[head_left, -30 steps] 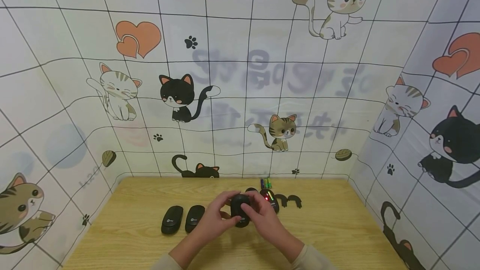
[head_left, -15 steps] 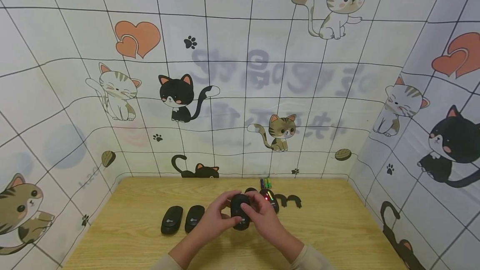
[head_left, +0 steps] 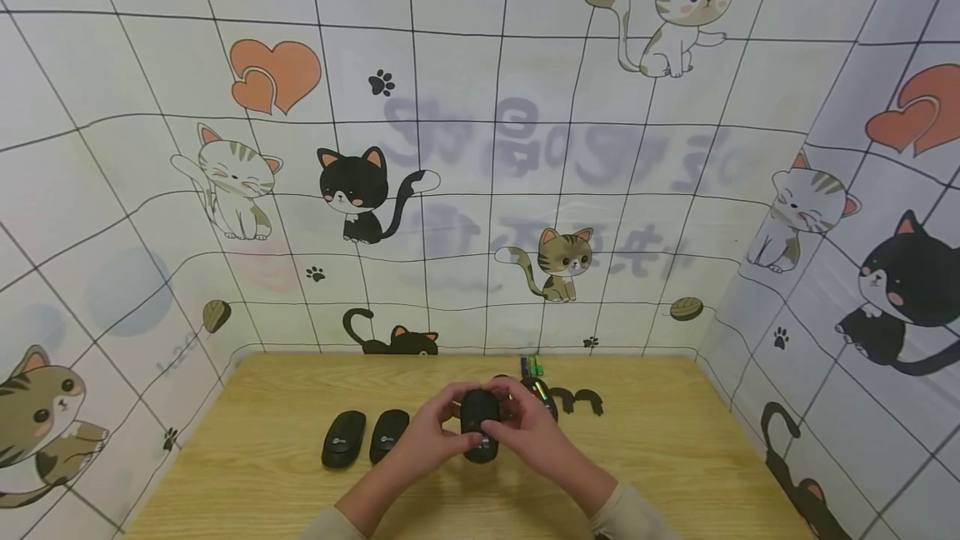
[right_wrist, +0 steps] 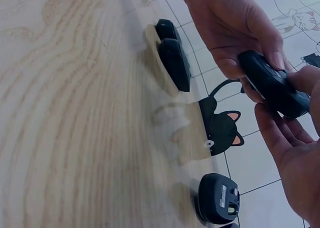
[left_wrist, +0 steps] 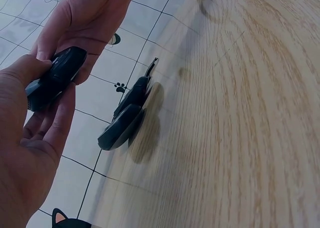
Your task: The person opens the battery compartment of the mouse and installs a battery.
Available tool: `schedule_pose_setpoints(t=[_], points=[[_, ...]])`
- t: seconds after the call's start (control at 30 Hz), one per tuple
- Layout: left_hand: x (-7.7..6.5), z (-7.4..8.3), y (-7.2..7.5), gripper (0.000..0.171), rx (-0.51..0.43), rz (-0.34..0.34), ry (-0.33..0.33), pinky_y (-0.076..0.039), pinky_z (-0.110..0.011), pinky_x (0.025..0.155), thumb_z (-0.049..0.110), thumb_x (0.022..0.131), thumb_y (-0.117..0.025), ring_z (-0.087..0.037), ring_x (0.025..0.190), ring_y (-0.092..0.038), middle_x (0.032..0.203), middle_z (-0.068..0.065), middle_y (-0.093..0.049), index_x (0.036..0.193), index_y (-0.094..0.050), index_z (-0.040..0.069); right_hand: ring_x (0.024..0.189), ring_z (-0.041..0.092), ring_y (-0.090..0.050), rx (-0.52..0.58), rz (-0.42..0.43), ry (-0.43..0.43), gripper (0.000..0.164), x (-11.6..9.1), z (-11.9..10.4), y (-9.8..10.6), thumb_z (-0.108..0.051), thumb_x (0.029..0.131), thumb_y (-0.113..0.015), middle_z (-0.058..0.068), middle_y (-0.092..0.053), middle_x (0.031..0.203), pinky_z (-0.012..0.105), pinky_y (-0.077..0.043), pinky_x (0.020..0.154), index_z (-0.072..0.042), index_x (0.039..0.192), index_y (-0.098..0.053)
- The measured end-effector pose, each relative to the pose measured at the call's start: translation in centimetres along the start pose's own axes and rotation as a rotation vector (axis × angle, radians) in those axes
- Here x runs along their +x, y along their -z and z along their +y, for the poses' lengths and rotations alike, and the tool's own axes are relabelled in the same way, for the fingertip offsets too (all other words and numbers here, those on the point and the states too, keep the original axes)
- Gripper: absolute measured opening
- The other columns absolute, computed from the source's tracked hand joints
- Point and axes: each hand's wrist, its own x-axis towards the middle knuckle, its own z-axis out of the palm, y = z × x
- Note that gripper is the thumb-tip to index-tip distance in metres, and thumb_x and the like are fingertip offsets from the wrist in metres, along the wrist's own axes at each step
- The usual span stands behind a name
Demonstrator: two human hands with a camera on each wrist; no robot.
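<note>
A black computer mouse point(head_left: 480, 415) is held up above the table by both hands, with its near end tipped toward me. My left hand point(head_left: 433, 433) grips its left side, thumb near the lower part. Opposite, my right hand point(head_left: 531, 423) grips the right side, its thumb lying on the top. In the left wrist view the mouse point(left_wrist: 57, 77) sits between both hands' thumbs and fingers. The right wrist view shows the mouse point(right_wrist: 272, 85) from the side; its underside is mostly hidden by fingers.
Two black mice point(head_left: 344, 440) lie left of the hands. Behind my right hand is an uncovered mouse point(head_left: 550, 407) with a red light, partly hidden. Beside it lie two curved black covers point(head_left: 590, 401), with small green and purple batteries point(head_left: 532, 367) behind. A cat-print curtain point(head_left: 465, 190) surrounds the table point(head_left: 652, 440).
The held mouse has tilted and its near end has come slightly lower, toward me. My right fingers have shifted a little to the right, covering more of the uncovered mouse.
</note>
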Motion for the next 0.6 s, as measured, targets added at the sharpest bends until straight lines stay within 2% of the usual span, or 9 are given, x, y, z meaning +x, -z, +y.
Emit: schedule_pose_setpoints(t=[0.3,0.6], points=[[0.0,-0.1,-0.1,0.064,-0.004,-0.023,0.025,-0.068,-0.037,0.083,0.006,0.095,-0.087,-0.028,0.111,-0.067,0.136,-0.014,-0.057,0.152,-0.062,0.018,0.115,0.03,-0.071,-0.006,-0.075,-0.009,0.042,0.2,-0.3,1.0,-0.01,0.104,-0.08,0.015,-0.057,0.134,0.034,-0.065,0.09,-0.015,0.14,-0.059],[-0.1,0.0,-0.1,0.064,-0.007,-0.041,0.028,-0.069,-0.038,0.083,0.008,0.094,-0.087,-0.027,0.111,-0.068,0.134,-0.014,-0.058,0.152,-0.062,0.02,0.111,0.029,-0.074,-0.017,-0.094,-0.018,0.041,0.2,-0.7,1.5,-0.012,0.102,-0.082,0.015,-0.06,0.138,0.035,-0.065,0.084,-0.016,0.139,-0.063]])
